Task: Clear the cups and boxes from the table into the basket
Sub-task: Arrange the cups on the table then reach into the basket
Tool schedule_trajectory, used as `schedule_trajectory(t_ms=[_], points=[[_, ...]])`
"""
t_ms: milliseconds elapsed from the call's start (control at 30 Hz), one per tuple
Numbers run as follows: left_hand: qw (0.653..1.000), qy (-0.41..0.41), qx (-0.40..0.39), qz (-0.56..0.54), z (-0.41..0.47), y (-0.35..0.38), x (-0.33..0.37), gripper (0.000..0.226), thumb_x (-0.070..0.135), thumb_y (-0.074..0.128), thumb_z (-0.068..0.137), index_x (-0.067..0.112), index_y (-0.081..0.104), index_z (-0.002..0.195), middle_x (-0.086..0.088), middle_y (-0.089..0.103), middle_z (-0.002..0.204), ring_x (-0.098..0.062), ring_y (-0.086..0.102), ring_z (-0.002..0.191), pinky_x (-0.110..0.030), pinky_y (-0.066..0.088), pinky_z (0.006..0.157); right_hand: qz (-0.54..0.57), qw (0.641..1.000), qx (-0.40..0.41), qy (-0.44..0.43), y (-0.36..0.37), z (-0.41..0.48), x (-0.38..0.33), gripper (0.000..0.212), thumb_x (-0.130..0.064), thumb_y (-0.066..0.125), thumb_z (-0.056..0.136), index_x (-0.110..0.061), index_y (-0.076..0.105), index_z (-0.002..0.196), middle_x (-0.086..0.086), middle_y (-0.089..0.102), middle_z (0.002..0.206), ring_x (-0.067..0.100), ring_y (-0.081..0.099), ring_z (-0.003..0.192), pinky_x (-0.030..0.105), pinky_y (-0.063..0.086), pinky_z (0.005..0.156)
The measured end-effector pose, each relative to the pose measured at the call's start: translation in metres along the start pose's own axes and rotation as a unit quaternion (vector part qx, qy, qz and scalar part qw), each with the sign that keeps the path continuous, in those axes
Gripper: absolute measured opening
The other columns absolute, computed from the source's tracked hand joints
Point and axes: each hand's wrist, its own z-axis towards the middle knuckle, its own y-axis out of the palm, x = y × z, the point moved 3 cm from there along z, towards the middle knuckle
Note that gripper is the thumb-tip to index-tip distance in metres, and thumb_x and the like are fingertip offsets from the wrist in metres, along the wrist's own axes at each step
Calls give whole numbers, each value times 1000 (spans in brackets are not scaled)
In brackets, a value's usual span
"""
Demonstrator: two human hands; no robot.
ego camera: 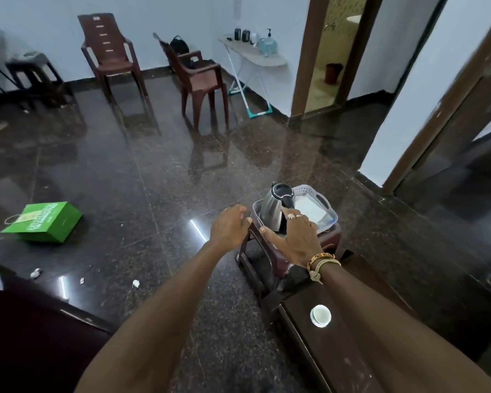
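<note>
White cup (321,315) upright on the dark table (338,361), nearest the viewer. Beyond it, right hand (295,239), fingers spread, and left hand (229,226), fingers loosely curled, at the near rim of the lavender basket (328,207) on a brown stool (255,251); steel kettle (274,208) inside
</note>
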Motion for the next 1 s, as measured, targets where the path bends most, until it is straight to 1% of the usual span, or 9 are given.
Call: schedule_trajectory(t_ms=[233,300,400,567,700,767,867,900,1000], points=[[1000,-18,18,-12,46,-7,-11,39,34,55,98,16,55,133,-2,64,121,-19,60,111,-38,49,95,3,999,10,-30,6,67,-8,93,-81,43,78,-15,43,144,3,51,145,23,45,134,46,33,109],[999,-19,22,-13,59,-9,-17,39,33,55,98,16,55,133,-2,65,121,-20,60,111,-41,49,96,-2,999,6,-34,13,82,-13,94,-82,43,78,-15,44,144,3,51,144,23,46,134,46,34,110],[999,-26,10,-17,78,-7,-32,39,32,54,99,14,56,133,-3,65,123,-22,60,114,-44,48,98,-8,999,-12,-37,35,98,-20,94,-81,43,79,-13,44,144,3,53,143,23,46,134,45,35,111],[999,-40,-23,-17,109,-7,-64,39,33,52,100,15,54,135,-2,64,125,-22,59,116,-42,48,100,-17,998,-56,-21,71,120,-33,93,-80,42,79,-16,41,147,2,50,146,22,41,136,44,31,112],[999,-38,-31,-20,146,-16,-79,38,33,52,100,16,56,133,-2,65,125,-22,59,117,-41,47,100,-25,998,-53,-4,82,149,-40,94,-81,39,81,-14,41,146,4,51,145,22,44,136,44,34,112],[999,-30,-38,-24,164,-19,-80,35,32,52,100,14,58,129,-4,67,121,-24,60,115,-41,47,99,-34,999,-40,4,82,163,-42,92,-80,39,82,-11,48,142,5,53,144,23,46,134,45,36,111],[998,-23,-39,-36,191,-20,-76,28,30,51,100,11,63,116,-7,70,111,-26,63,106,-41,50,93,-33,999,-9,17,82,186,-40,84,-76,43,82,-5,63,122,4,54,143,24,48,131,48,37,106],[998,-21,-40,-39,198,-20,-73,28,30,50,101,11,63,115,-7,70,110,-25,63,105,-41,50,92,-33,999,-5,25,82,194,-38,83,-76,44,83,-6,63,123,4,53,143,24,48,131,48,37,106],[998,-3,-51,-21,217,-13,-66,29,31,48,101,13,62,119,-7,68,114,-25,61,108,-41,49,92,-27,999,2,46,82,210,-31,87,-77,44,83,-12,50,140,4,53,142,25,48,131,48,37,107]])
